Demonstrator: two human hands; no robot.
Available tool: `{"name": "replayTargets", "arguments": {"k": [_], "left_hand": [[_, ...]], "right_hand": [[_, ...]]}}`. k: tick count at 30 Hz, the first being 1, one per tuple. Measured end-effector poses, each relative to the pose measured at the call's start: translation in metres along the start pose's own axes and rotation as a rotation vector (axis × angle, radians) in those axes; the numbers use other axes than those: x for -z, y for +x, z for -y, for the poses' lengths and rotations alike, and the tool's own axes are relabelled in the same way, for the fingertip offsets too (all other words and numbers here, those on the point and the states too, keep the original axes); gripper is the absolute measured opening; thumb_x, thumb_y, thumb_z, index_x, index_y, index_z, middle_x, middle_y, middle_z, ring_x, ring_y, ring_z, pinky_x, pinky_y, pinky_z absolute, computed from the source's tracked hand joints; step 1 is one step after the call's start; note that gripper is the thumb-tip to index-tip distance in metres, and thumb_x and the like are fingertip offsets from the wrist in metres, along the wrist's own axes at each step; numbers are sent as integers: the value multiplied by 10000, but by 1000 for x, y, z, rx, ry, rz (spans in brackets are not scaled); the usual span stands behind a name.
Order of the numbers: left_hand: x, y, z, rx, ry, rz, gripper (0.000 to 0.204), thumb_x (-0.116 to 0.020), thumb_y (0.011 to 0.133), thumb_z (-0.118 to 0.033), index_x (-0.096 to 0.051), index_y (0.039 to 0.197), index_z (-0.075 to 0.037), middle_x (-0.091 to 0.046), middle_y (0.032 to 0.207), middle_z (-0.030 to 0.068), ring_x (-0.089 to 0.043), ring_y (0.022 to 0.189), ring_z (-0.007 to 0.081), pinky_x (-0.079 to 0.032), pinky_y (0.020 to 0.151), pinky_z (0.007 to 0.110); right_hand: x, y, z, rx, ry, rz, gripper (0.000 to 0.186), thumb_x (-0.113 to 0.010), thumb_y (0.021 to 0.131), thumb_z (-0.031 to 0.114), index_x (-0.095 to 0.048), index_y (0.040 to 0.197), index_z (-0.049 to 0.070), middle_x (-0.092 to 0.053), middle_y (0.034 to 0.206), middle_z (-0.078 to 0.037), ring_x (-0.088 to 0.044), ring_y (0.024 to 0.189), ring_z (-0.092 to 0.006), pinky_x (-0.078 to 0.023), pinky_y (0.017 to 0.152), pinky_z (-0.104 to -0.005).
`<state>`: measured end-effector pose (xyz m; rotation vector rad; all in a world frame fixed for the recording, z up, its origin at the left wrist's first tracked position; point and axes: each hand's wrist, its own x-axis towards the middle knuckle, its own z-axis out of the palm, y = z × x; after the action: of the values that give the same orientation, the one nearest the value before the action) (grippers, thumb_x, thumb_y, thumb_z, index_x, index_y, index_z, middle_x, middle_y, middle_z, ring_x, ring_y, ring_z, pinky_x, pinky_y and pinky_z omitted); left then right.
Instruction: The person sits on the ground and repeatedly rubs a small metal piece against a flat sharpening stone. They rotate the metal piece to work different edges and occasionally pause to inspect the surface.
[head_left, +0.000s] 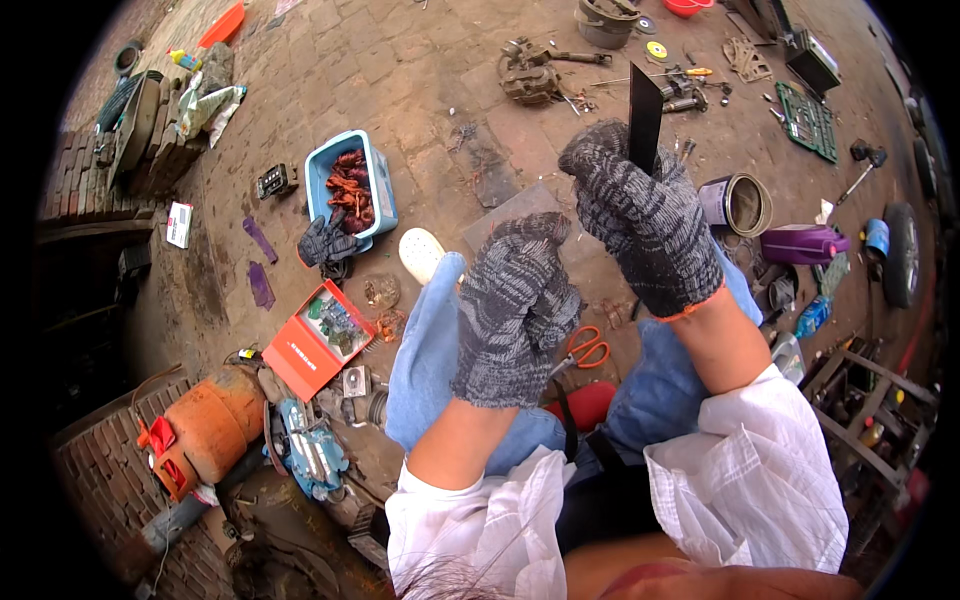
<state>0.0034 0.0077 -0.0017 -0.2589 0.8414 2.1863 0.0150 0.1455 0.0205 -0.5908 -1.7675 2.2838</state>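
Note:
Both my hands wear grey knit work gloves and are raised over my lap. My right hand [648,225] is closed on a flat black strip [644,118], which sticks up from the fist with a slanted top end. Lower and to its left, my left hand [515,310] is closed too, its fingers curled in; whatever they hold, if anything, is hidden. Orange-handled scissors [590,350] show between my knees, just right of the left glove, with their blades partly hidden. Behind the hands, a flat grey plate [535,205] lies on the ground.
At left stand a blue tub [388,190] of reddish rags, an open red box [303,355] and an orange gas cylinder [215,425]. To the right are an open can [748,205], a purple jug [800,244] and a green tool case [806,122]. Greasy metal parts [530,75] lie ahead.

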Motion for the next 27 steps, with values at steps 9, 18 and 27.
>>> {"name": "replayTargets", "arguments": {"k": [9,18,27], "left_hand": [[0,-2,-6,46,-130,-36,264,-515,803,-136,-481,1035,-13,-387,559,-27,-323,409,51,-261,335,187],[8,-8,-12,-261,476,-70,201,-498,816,-175,-513,972,-49,-425,566,-26,-346,408,68,-287,360,186],[-1,-5,-6,-314,516,-182,165,-511,807,-190,-515,919,-69,-459,587,-25,-371,425,74,-293,362,189]], "right_hand": [[-5,8,0,377,-189,-135,169,-540,790,172,-567,874,27,-532,697,13,-471,615,-79,-370,559,-206],[-3,-17,-11,463,-725,165,224,-662,682,209,-594,781,20,-576,735,-111,-573,642,-236,-451,563,-307],[-10,-16,-13,324,-608,120,280,-646,699,246,-585,834,9,-584,726,-140,-575,643,-259,-451,581,-306]]}}
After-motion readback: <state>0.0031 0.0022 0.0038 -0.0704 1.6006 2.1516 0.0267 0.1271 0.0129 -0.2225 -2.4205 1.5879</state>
